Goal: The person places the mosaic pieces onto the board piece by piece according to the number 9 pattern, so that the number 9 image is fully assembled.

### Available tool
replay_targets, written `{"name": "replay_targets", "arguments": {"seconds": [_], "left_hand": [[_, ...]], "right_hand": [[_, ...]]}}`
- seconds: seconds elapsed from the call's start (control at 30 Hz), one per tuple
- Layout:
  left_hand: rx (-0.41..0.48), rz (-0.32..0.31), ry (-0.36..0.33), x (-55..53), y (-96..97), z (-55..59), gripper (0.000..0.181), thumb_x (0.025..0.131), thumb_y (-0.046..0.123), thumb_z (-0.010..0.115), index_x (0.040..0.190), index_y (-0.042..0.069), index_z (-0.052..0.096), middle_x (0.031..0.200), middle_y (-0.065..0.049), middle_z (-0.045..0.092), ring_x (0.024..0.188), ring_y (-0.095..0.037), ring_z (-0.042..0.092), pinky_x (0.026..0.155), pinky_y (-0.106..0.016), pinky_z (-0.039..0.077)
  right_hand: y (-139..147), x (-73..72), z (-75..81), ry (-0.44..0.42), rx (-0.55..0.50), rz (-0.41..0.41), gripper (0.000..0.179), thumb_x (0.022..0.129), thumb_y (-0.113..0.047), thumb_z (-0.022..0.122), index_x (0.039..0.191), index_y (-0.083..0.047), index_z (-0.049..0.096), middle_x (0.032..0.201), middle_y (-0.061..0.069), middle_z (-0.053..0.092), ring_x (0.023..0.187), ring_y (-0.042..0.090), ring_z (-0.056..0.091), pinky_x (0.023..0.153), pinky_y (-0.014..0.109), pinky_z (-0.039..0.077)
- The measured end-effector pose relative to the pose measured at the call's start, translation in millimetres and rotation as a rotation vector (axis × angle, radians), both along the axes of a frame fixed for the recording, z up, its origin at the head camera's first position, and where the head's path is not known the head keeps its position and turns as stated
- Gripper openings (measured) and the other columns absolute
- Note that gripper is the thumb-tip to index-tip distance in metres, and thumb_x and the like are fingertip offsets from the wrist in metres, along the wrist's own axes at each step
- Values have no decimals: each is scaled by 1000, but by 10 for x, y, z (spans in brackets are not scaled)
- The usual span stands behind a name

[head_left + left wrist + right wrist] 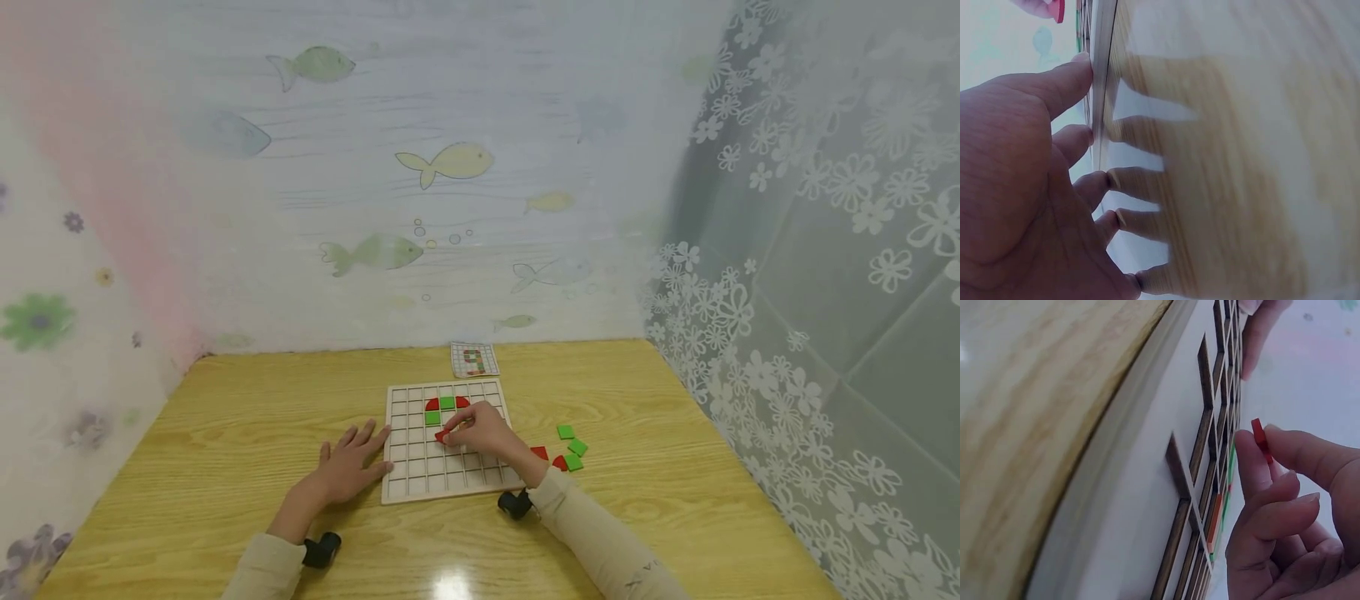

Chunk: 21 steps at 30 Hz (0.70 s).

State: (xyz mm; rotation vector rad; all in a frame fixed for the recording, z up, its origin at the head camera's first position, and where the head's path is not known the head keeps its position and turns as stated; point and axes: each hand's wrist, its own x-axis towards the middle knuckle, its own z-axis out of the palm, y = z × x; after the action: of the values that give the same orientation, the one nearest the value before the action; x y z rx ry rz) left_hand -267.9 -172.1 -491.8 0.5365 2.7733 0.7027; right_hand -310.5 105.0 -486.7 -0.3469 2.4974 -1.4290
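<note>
In the head view a pale wooden grid board (pixel 408 479) lies on the table. My right hand (pixel 483 429) is over its middle, pinching a small red tile (pixel 440 437) between thumb and index finger; the right wrist view shows this red tile (pixel 1260 440) held on edge above the grid. Two red rounded tiles, a green square tile (pixel 447 402) between them and another green square tile (pixel 432 418) below sit in the upper cells. My left hand (pixel 347 467) rests on the table with fingers spread, index fingertip and thumb at the board's left edge.
Behind the board lies a small printed pattern card (pixel 474 360). Right of the board are several loose tiles, among them a green square (pixel 566 432) and a red piece (pixel 539 453) partly behind my right wrist. Walls stand at the table's back and right.
</note>
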Motion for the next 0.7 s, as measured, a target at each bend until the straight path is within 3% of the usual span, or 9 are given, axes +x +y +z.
{"name": "replay_targets", "arguments": {"seconds": [0.27,0.7], "left_hand": [[20,-2,5,-11,-22,-25,71,104,46,55,160,10,33,166,-26,19,151,-55,12,108,-82,2],[22,-5,1,-20,-26,-26,71,103,45,56,160,10,33,166,-25,19,151,-55,11,108,-82,1]], "right_hand": [[-54,-65,19,90,49,8,4,88,-12,81,89,-8,80,84,0,74,75,11,64,69,29,53],[-136,-174,51,110,81,9,6,87,-10,82,90,-5,80,85,5,74,73,12,65,63,25,52]]}}
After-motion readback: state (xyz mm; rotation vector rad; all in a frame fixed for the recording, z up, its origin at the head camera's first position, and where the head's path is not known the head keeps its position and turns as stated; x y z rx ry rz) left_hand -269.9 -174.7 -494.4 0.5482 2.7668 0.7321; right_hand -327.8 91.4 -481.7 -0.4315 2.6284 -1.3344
